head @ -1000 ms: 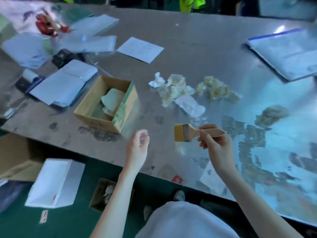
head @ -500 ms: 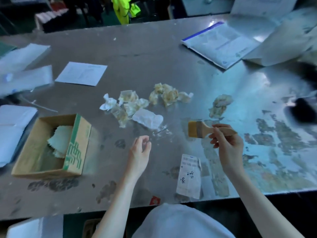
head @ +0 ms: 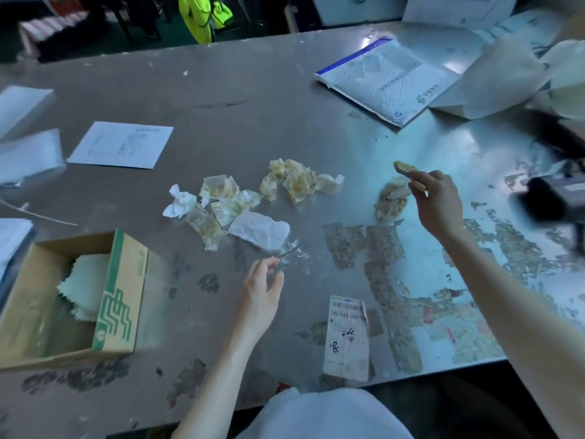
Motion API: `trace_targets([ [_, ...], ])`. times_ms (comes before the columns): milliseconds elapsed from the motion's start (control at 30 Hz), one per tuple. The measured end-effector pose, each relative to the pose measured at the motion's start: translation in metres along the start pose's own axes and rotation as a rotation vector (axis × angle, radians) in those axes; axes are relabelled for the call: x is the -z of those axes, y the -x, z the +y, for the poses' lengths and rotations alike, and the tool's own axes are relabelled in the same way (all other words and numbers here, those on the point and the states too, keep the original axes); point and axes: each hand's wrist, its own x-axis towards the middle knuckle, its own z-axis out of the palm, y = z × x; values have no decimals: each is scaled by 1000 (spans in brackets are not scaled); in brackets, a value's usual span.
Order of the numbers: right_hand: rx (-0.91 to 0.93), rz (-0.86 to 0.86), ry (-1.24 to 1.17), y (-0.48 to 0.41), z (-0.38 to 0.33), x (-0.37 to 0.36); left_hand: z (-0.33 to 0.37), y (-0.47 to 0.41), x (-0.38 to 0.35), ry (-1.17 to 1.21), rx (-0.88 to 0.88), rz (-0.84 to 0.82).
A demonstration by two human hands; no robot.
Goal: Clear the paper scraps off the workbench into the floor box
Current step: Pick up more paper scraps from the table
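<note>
The paper scraps (head: 250,198) lie crumpled in a loose band across the middle of the frame, its long axis running left to right: a white wad at the left end, yellowed translucent pieces in the centre, and a flatter white piece at the lower edge of the cluster. A separate yellowed scrap (head: 391,201) sits apart to the right, just below the brush.

The right hand (head: 438,204) is closed around the wooden handle of a brush (head: 408,172), fingers curled and thumb on top; the brush points toward the upper left of the frame, its bristle end above that lone scrap. Whether the bristles touch it cannot be told. The left hand (head: 262,293) is half open and holds nothing, its fingers loosely curled with the tips near the lower edge of the main cluster, beside a smear of clear film on the surface (head: 253,122).

Near the bottom centre lies a worn label (head: 346,337), long axis up and down, with a barcode, the printed figures "140-140" and blurred handwritten marks. At lower left stands an open cardboard box (head: 120,293) with a green stepped pattern on its side and pale zigzag-edged sheets inside. A white printed sheet (head: 122,144) lies at upper left, its text too small to read. A white padded mailer (head: 389,80) with a blue edge and a green logo lies at upper right.
</note>
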Motion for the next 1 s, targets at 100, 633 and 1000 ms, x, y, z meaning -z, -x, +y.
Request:
trace_targets([
  [100, 4, -99, 76, -1, 6, -2, -6, -1, 2, -13, -5, -15],
  [633, 18, -161, -302, 104, -67, 18, -2, 12, -7, -11, -66, -105],
  [1000, 45, -94, -67, 147, -77, 25, 4, 35, -24, -114, -180, -241],
])
